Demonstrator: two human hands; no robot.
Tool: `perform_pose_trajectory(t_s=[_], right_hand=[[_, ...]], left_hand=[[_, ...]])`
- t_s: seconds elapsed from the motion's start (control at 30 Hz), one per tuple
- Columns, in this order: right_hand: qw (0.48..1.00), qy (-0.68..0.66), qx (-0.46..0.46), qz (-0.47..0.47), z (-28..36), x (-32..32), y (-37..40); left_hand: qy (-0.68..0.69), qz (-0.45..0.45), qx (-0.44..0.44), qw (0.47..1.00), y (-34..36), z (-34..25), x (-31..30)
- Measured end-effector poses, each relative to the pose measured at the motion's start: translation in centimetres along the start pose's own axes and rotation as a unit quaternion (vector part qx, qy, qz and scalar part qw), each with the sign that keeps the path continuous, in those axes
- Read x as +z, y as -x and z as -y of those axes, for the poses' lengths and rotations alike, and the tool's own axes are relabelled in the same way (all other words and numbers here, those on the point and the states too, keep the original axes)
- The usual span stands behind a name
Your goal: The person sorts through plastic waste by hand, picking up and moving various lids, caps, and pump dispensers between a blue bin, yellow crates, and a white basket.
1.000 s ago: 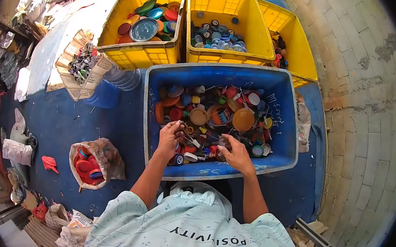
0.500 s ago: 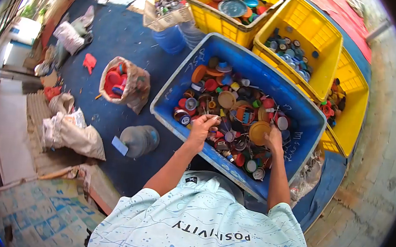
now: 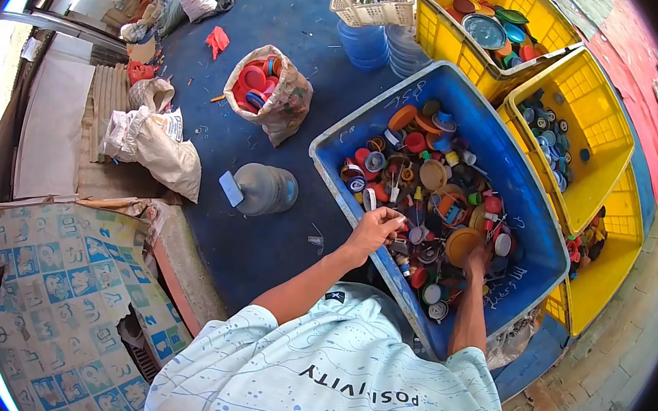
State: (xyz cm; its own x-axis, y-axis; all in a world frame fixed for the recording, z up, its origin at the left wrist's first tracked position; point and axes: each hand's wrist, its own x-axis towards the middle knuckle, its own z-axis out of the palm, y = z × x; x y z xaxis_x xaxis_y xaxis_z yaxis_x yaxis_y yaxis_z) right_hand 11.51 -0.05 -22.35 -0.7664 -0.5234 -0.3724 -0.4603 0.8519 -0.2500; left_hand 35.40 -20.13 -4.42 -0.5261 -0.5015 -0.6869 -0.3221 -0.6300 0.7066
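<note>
Swung round since the earlier frame, your head view sets the bin (image 3: 539, 249) at a steeper slant, while your right hand (image 3: 478, 263) stays beside the brown lid (image 3: 462, 246). You seem to be picking through the caps (image 3: 414, 142), which lie heaped in the bin. Your left hand (image 3: 374, 230), over their near side, has its fingertips drawn together; whether they pinch anything can't be told. Your right fingers are partly hidden, so their grip is unclear. Any lift calls for fingers clear of neighbouring caps.
</note>
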Motion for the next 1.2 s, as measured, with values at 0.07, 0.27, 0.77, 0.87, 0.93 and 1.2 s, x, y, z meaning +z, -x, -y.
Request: perform_pose_trajectory(t_s=[0.07,0.27,0.77,0.87,0.93,1.2], right_hand=[[0.999,0.044,-0.002,-0.016,-0.6,1.2,-0.4],[0.981,0.151,0.029,-0.118,1.5,1.9,0.4],[0.992,-0.011,0.125,-0.032,9.0,-4.1,7.0],[0.957,-0.193,0.207,-0.063,8.9,-5.0,8.3],[0.935,-0.252,0.222,-0.111,9.2,-5.4,9.1],[0.887,-0.347,0.275,-0.129,9.8,-5.9,11.0]], left_hand=[[0.000,0.016,-0.002,1.000,-0.9,-0.1,-0.4],[0.028,0.036,0.001,0.999,-4.2,-1.4,-2.5],[-0.214,0.001,-0.014,0.977,-21.0,-2.0,-3.2],[-0.313,-0.032,-0.018,0.949,-23.0,-0.4,-1.8],[-0.333,-0.055,-0.036,0.941,-23.5,-0.1,-0.8],[-0.292,-0.076,-0.054,0.952,-23.6,-0.1,0.1]])
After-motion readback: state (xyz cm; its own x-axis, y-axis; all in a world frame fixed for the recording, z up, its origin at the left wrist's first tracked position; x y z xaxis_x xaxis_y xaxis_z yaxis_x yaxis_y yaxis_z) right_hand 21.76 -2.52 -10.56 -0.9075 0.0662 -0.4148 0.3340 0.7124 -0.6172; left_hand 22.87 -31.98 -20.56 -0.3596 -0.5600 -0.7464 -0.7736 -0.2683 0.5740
